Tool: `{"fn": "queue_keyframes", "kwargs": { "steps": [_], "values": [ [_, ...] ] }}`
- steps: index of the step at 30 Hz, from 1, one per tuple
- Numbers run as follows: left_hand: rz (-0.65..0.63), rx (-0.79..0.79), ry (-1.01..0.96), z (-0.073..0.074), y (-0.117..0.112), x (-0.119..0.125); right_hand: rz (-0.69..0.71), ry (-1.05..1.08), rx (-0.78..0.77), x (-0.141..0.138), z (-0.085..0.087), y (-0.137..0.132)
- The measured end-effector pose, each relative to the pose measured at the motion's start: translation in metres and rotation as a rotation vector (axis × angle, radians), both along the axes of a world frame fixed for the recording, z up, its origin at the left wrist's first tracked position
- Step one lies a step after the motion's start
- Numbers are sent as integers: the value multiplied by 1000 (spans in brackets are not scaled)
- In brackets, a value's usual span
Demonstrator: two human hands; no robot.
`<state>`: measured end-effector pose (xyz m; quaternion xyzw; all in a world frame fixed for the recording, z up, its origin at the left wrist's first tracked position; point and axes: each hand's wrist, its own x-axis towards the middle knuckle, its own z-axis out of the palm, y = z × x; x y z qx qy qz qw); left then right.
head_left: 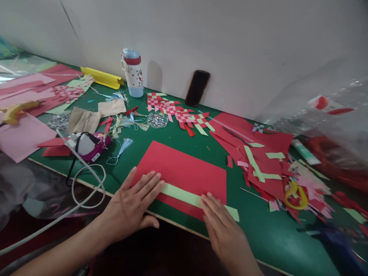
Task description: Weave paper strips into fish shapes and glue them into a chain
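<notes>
A red sheet of paper (186, 165) lies flat near the front edge of the green table. Across its lower part runs a light green paper strip (184, 194), its right end reaching past the sheet. My left hand (135, 203) rests with fingers stretched out over the strip's left end, thumb apart below. On the right, my right hand (221, 224) lies with straight fingers on the strip near the sheet's right side. Both palms face down, and neither hand grips anything. The strip's left end is mostly hidden under my left fingers.
Woven red-and-green paper pieces (175, 111) lie behind the sheet, near a leaning phone (197, 88) and a bottle (134, 74). Yellow-handled scissors (296, 195) sit among scraps at right. At left are a purple power strip (96, 147), a white cable (86, 203) and a yellow glue gun (18, 111).
</notes>
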<state>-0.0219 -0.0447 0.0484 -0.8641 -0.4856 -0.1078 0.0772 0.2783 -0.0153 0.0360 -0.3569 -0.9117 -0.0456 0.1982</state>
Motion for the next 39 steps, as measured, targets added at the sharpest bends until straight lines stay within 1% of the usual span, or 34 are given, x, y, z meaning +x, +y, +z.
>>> {"fn": "queue_keyframes", "kwargs": {
  "steps": [4,6,10,14,19,21,23,27,30,32,35,39],
  "values": [
    [-125,31,19,-1,-2,14,-2,1,0,0,0,0],
    [-150,24,26,-4,-2,18,0,-13,2,1,0,0],
    [-139,16,6,-8,-1,19,-2,-17,-11,0,-1,-1],
    [-143,-2,14,-8,0,19,-11,-9,-24,0,-1,-1],
    [-133,-18,2,-9,-1,19,-11,-29,-62,1,6,0],
    [-132,-21,-6,-11,-2,19,-38,-41,-68,-6,11,0],
    [-134,-17,-10,-12,-2,19,-54,-49,-57,-20,15,-3],
    [-161,-6,-14,-12,-2,18,0,-59,-86,-55,19,-11],
    [-177,0,-43,-11,-1,18,28,-93,-116,-68,18,-15],
    [-182,6,-50,-11,0,18,37,-127,-122,-66,16,-16],
    [-183,13,-23,-12,0,18,49,-169,-110,-56,13,-16],
    [-176,0,-4,-11,0,17,43,-175,-98,-43,11,-16]
  ]
}}
